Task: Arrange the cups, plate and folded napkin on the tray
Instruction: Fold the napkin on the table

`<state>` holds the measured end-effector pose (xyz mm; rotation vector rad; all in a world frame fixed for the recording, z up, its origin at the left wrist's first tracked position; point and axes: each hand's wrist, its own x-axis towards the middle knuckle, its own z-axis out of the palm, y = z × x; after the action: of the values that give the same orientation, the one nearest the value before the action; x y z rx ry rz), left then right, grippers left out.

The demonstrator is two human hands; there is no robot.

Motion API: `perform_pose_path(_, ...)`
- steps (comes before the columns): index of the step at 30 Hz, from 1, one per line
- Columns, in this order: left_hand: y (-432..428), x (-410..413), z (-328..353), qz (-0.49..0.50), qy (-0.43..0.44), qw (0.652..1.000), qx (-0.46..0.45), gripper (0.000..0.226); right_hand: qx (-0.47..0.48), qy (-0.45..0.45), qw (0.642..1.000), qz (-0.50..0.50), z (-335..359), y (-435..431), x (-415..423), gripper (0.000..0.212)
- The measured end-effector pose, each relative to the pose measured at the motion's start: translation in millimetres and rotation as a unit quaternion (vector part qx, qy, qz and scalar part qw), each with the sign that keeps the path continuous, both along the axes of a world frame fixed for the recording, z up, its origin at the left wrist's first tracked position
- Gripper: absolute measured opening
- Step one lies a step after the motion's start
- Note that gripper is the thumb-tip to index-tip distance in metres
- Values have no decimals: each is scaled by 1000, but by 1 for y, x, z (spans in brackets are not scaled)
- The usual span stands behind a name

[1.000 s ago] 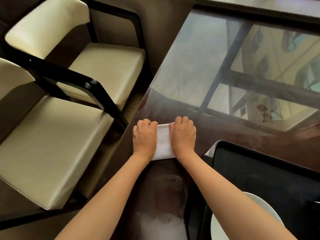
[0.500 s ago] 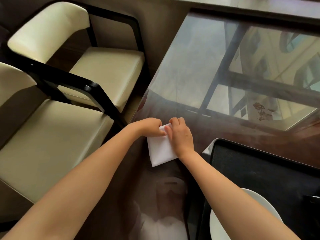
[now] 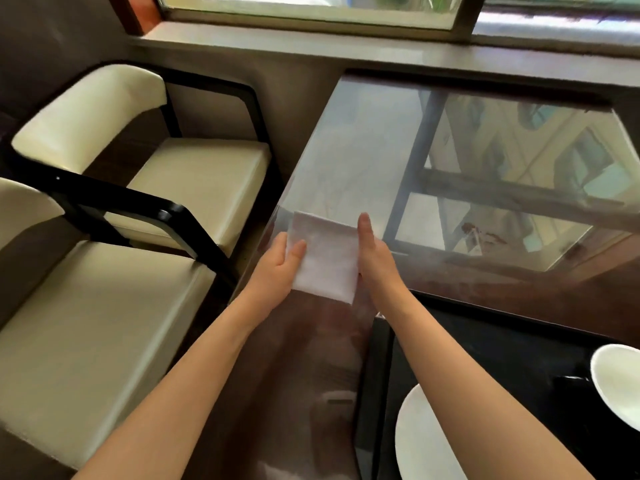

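A white folded napkin (image 3: 327, 261) sits between my hands over the near left corner of the glass table (image 3: 363, 150). My left hand (image 3: 277, 268) grips its left edge, thumb on top. Along the right edge, my right hand (image 3: 375, 258) presses with straight fingers; its thumb is hidden. The black tray (image 3: 485, 341) lies to the right of my right forearm. On it are a white plate (image 3: 422, 441), partly covered by that forearm, and a white cup (image 3: 620, 382) cut off by the frame's right edge.
Two cream-cushioned chairs with black frames, the far chair (image 3: 194, 178) and the near chair (image 3: 86, 323), stand close against the table's left side. A window sill (image 3: 346, 46) runs along the far end of the table. The glass top reflects the window.
The napkin, pinched small between both hands half a second ago, now looks wider and sits flat between them. My hands have moved apart to its edges. The view has tilted up, showing the window.
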<state>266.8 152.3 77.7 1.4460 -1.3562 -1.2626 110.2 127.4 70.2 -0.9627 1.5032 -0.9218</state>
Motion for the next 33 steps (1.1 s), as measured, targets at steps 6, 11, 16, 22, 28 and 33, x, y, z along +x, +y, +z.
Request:
perform_pose_path(6,-12,-56,27,15,36,997,69,33,-140,130,978,-88,28,7,-37,37)
perform_pose_path(11,-38,-120,45,13,-46,999,24,43,-175,171,956,-162,44,16,-83,37)
perform_pose_path(16,-35,-185,47,-3,-43,995,-90,37,-172,215,928,-253,59,32,-141,39)
perform_pose_path(22,-14,-235,37,-54,-46,997,-30,50,-162,235,909,-305,55,64,-188,37)
perform_pose_path(28,6,-248,23,-90,23,994,62,40,-152,242,914,-290,46,83,-202,41)
perform_pose_path(33,18,-246,1,-34,-54,996,-60,32,-109,266,922,-258,25,90,-199,46)
